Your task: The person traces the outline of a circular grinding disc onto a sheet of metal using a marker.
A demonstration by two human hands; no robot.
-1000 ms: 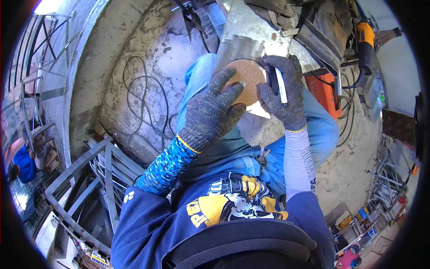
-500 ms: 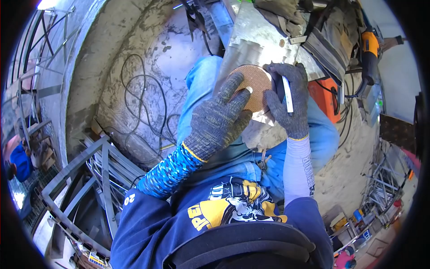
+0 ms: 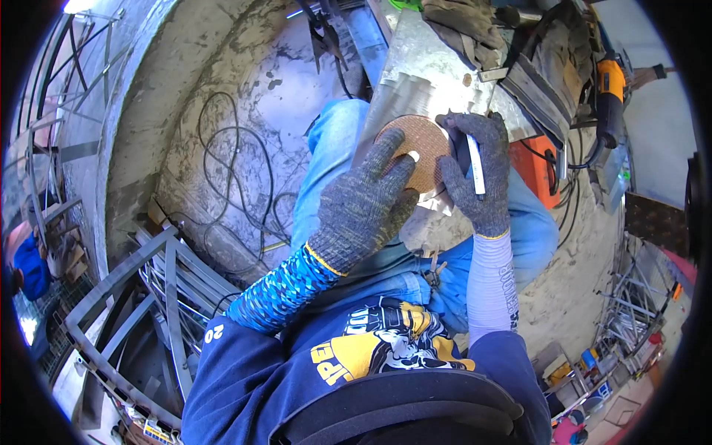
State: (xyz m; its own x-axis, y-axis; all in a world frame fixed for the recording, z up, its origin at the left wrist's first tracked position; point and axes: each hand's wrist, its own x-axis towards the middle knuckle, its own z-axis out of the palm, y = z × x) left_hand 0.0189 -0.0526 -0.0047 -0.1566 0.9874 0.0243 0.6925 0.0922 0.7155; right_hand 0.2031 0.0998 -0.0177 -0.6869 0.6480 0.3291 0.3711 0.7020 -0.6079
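A round brown disc (image 3: 420, 152) with a woven-looking face lies over a shiny metal sheet (image 3: 415, 55). My left hand (image 3: 365, 199), in a dark knit glove, rests on the disc's left side with its fingers apart; a pale fingertip shows. On the disc's right, my gloved right hand (image 3: 478, 170) has its fingers bent around a dark curved object (image 3: 457, 148), mostly hidden. A white marker-like stick (image 3: 475, 165) with a dark end lies across that palm, held in the same hand.
An orange and black power tool (image 3: 611, 89) is at the upper right, near an orange-red box (image 3: 534, 170). Black cable (image 3: 236, 127) loops on the floor at left. Metal frames (image 3: 122, 282) stand at lower left. Part of a person (image 3: 31, 267) shows at far left.
Over the last second, both hands and the disc have shifted slightly down in view, along with the metal sheet. Their hold looks the same.
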